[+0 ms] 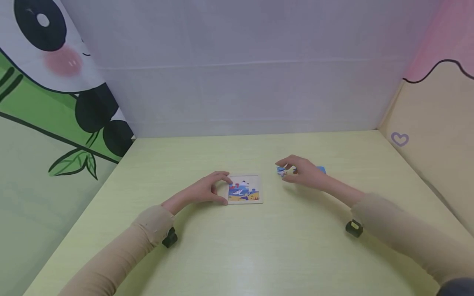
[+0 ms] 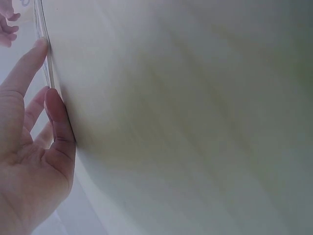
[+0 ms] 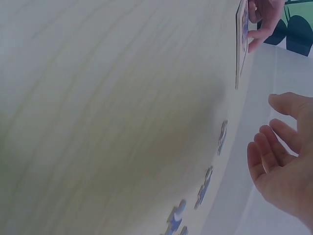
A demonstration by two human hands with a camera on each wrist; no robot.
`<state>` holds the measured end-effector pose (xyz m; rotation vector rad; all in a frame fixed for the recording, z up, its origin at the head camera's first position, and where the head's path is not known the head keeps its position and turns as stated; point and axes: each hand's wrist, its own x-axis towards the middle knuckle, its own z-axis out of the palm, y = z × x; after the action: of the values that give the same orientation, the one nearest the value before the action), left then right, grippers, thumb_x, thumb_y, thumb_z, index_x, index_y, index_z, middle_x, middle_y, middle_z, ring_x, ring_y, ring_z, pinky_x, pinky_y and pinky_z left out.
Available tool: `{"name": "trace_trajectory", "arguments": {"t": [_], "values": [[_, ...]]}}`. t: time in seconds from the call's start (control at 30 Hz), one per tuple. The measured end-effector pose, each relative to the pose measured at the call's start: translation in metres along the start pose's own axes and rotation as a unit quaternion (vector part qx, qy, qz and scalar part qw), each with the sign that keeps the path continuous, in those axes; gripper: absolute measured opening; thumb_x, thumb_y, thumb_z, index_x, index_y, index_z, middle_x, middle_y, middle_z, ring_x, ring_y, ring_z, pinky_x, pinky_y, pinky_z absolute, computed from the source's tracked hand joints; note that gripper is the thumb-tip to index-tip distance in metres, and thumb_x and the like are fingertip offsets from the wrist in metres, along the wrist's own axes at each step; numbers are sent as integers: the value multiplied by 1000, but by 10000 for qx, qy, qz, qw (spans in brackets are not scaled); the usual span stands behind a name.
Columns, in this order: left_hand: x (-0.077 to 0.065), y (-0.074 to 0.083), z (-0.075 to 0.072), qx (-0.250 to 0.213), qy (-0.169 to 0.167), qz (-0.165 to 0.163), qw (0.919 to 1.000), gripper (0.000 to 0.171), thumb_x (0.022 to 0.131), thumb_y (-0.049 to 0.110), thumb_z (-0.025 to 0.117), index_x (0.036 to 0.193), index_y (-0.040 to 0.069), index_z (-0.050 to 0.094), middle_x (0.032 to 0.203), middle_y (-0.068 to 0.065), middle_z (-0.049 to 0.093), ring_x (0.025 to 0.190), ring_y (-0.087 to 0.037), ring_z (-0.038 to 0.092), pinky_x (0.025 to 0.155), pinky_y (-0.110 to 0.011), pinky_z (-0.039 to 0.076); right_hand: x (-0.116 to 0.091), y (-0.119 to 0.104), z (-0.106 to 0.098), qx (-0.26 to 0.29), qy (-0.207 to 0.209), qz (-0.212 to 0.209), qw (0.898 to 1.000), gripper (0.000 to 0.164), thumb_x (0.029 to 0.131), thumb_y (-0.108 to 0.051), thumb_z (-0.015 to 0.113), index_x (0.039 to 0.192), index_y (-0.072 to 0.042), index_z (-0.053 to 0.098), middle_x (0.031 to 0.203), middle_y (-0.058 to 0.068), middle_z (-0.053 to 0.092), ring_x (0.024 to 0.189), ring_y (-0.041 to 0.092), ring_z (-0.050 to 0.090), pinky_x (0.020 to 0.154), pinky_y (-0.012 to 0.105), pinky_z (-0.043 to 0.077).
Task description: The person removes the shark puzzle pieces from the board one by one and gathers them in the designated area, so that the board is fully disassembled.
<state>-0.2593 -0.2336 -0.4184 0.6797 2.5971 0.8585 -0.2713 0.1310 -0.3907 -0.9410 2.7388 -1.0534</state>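
I see pale table (image 1: 237, 246); right hand (image 1: 303, 172) above, thumb and fingers parted wide, holding nothing; left hand (image 1: 204, 189) holds left edge of framed puzzle (image 1: 242, 192), face-up mid-table, sandy bottom pointing nearward, long axis unclear; loose pieces (image 1: 280, 172) near right hand.

Beige sleeves (image 1: 396, 224), black wrist cameras (image 1: 354, 228)

From the head view, your right grip (image 1: 301, 172) covers some of the loose puzzle pieces (image 1: 321, 169), so you cannot count them; details on the puzzle board (image 1: 244, 191) are too small to read. The bottom edge crops your left sleeve (image 1: 111, 246) and a dark shape (image 1: 457, 287) you cannot identify. The right wrist view cuts off the lowest pieces; the left wrist view, nearly edge-on, hides the board's printed face.
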Motion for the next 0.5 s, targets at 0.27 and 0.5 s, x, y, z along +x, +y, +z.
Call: {"name": "trace_trajectory", "arguments": {"t": [0.27, 0.5], "values": [[-1, 1, 0, 33, 12, 12, 10000, 59, 78, 33, 84, 130, 23, 58, 161, -6, 30, 70, -12, 51, 68, -22, 44, 17, -14, 24, 126, 37, 5, 9999, 49, 90, -14, 70, 137, -7, 55, 129, 14, 63, 111, 28, 60, 91, 42, 53], [-1, 2, 0, 36, 26, 12, 10000, 59, 78, 32, 85, 130, 22, 59, 161, -7, 31, 69, -12, 51, 67, -21, 44, 27, -25, 46, 290, -124, 153, 9994, 47, 92, -19, 70, 136, -11, 57, 132, 9, 63, 114, 24, 59, 91, 37, 53]]}}
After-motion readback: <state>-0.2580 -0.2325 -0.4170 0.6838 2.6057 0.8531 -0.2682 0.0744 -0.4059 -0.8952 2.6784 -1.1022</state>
